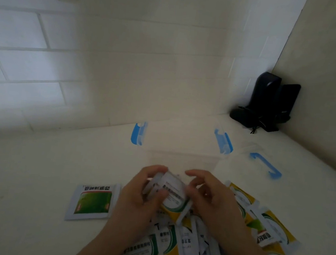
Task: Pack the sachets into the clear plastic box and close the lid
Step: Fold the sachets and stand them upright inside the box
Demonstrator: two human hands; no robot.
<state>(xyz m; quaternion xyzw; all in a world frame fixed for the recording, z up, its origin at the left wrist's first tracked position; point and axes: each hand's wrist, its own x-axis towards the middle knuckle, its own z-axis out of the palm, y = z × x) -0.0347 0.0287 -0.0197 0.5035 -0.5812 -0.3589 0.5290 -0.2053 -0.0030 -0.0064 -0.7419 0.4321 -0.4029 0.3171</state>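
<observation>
In front of clear plastic box (181,147): both hands (145,195) gripping small sachet stack (173,192), fingers curled round it. Box looks empty, lid (263,160) off, sachet pile (202,249) unpacked.

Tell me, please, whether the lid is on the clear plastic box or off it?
Off: the lid with its blue handle lies on the table right of the clear plastic box, whose top looks uncovered.

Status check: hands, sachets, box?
Left hand and right hand both grip a sachet stack. Clear box open, lid beside it. Nothing blocking.
</observation>
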